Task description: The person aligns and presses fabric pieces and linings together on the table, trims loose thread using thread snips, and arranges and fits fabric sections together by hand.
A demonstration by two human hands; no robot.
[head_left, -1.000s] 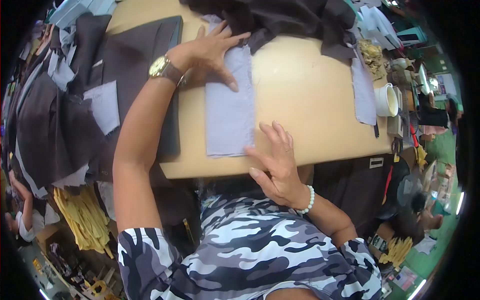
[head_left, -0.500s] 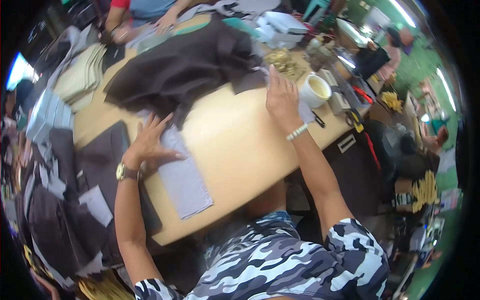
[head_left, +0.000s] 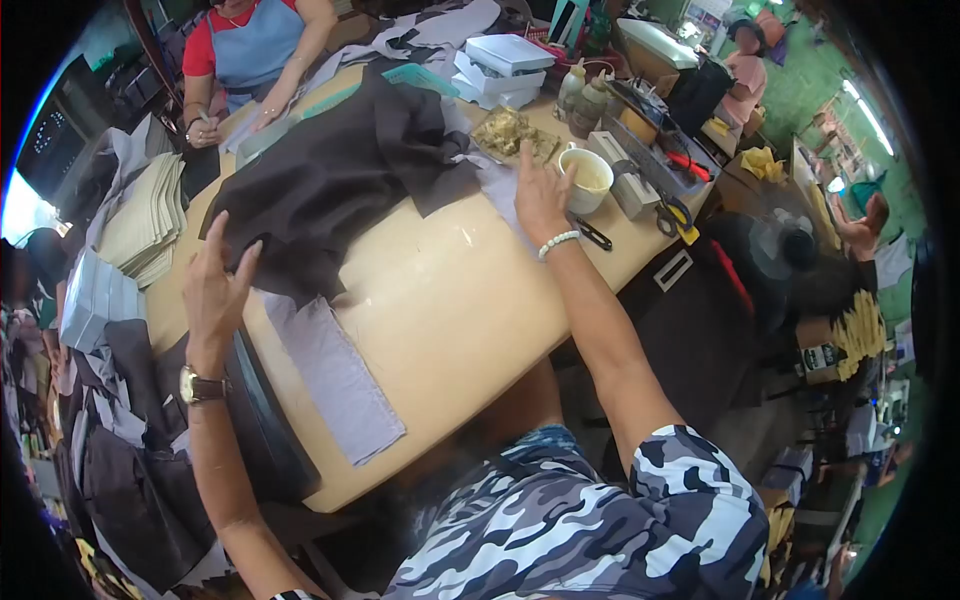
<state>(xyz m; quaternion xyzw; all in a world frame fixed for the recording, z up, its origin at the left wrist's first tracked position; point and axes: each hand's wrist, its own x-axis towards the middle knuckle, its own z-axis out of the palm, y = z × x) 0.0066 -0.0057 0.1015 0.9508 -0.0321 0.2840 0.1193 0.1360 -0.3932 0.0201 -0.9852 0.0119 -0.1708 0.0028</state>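
Observation:
My left hand (head_left: 213, 290) is raised near the table's left side with fingers stretched apart and nothing in it. Just right of it lies a large dark brown cloth (head_left: 330, 170), heaped over the far half of the table. A grey-lilac fabric strip (head_left: 340, 375) comes out from under that cloth toward the near edge. My right hand (head_left: 543, 195) holds nothing; its fingers point forward, apart, over another pale lilac piece (head_left: 500, 190). Beside it stands a white mug (head_left: 590, 182) with yellowish contents, and ahead is a crumpled tan rag (head_left: 510, 135).
Scissors with yellow on the handle (head_left: 678, 215) and a black cutter (head_left: 594, 234) lie right of the mug. Squeeze bottles (head_left: 587, 100) and white boxes (head_left: 505, 70) stand behind. Cream sheets (head_left: 150, 215) are stacked at left. A person (head_left: 255, 50) works across the table.
My left hand has lifted off the lilac strip and moved left, its fingers now pointing away. My right hand stays near the mug. The view has shifted slightly.

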